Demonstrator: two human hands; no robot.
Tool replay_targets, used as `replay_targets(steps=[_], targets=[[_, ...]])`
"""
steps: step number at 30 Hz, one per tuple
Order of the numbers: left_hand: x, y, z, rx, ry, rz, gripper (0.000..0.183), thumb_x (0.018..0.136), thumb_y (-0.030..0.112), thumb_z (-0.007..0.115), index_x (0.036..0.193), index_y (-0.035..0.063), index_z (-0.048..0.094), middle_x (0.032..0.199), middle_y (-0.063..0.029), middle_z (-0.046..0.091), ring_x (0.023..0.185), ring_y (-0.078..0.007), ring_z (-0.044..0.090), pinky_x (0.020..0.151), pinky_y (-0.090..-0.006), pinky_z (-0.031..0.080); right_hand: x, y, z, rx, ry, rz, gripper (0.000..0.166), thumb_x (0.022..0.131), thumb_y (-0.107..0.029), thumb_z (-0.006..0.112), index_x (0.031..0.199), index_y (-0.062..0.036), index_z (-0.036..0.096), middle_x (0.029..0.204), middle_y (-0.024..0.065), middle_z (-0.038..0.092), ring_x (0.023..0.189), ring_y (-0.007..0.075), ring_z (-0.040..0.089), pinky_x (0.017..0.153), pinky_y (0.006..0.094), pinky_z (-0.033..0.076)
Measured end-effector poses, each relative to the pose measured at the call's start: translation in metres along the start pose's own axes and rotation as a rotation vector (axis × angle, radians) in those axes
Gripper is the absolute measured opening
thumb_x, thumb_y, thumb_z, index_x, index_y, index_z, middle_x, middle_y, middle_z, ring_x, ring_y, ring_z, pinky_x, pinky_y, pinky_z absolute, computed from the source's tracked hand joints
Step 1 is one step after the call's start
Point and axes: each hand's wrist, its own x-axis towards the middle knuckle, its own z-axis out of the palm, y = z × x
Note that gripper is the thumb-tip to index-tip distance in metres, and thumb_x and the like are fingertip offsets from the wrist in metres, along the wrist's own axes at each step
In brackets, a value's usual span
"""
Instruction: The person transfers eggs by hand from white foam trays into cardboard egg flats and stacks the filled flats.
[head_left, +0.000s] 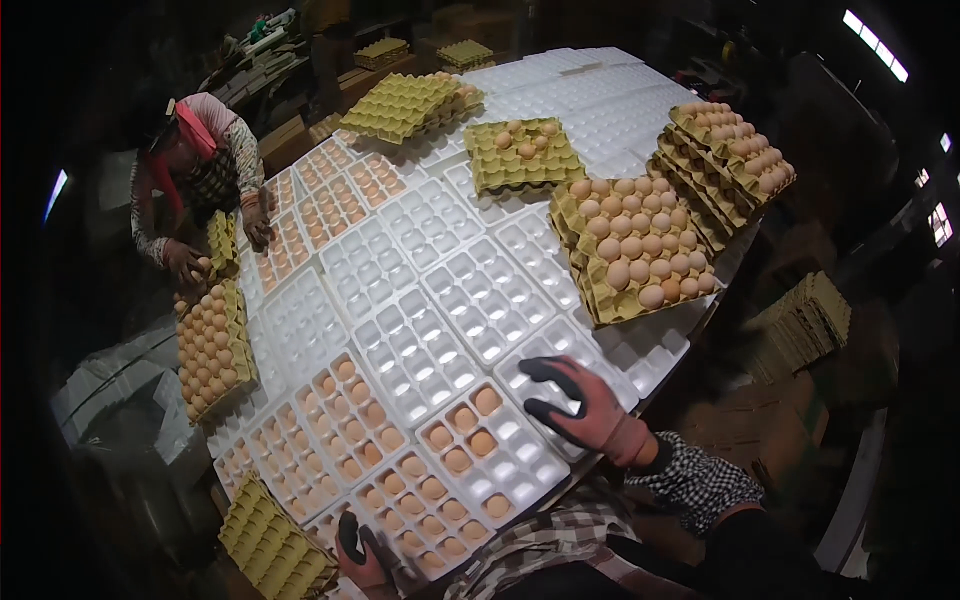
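Note:
My right hand (592, 416), in a red work glove with dark fingertips, hovers over an empty white foam egg tray (551, 352); thumb and fingers are apart with nothing between them. Just left of it lies a partly filled foam tray (525, 469) with brown eggs (487, 400) in some cells. My left hand (360, 551), gloved too, is low in the picture beside a foam tray full of eggs (412, 502); its thumb and finger are apart and hold nothing visible. An empty yellow-green pulp egg tray (274, 536) lies left of that hand.
Stacked pulp trays with eggs (637, 247) stand at the right, with a taller stack (724, 165) behind. Another pulp tray (525, 154) holds several eggs. Across the foam trays at the left, a gloved co-worker (202, 165) handles eggs beside an egg-filled pulp tray (214, 352).

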Motion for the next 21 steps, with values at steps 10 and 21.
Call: replay_targets(steps=[10,21], targets=[[0.088,0.285,0.413,-0.297,-0.564,0.031,0.049,0.103,0.033,0.056,0.14,0.0014,0.053,0.127,-0.0109,0.064,0.11,-0.0221,0.064,0.094,-0.0333,0.051,0.059,0.315,-0.357,-0.1,0.146,0.498,0.048,0.102,-0.04,0.052,0.12,0.0031,0.063,0.119,0.0223,0.067,0.108,0.0373,0.063,0.092,0.0387,0.048],[-0.005,0.35,0.47,-0.324,-0.3,-0.04,0.05,0.085,0.009,0.072,0.13,0.0008,0.052,0.099,-0.0121,0.064,0.083,-0.0188,0.063,0.077,-0.0328,0.052,0.114,0.252,-0.408,0.161,0.149,0.494,0.036,0.098,-0.022,0.059,0.125,0.002,0.062,0.111,0.009,0.068,0.101,0.0161,0.063,0.089,0.031,0.05]])
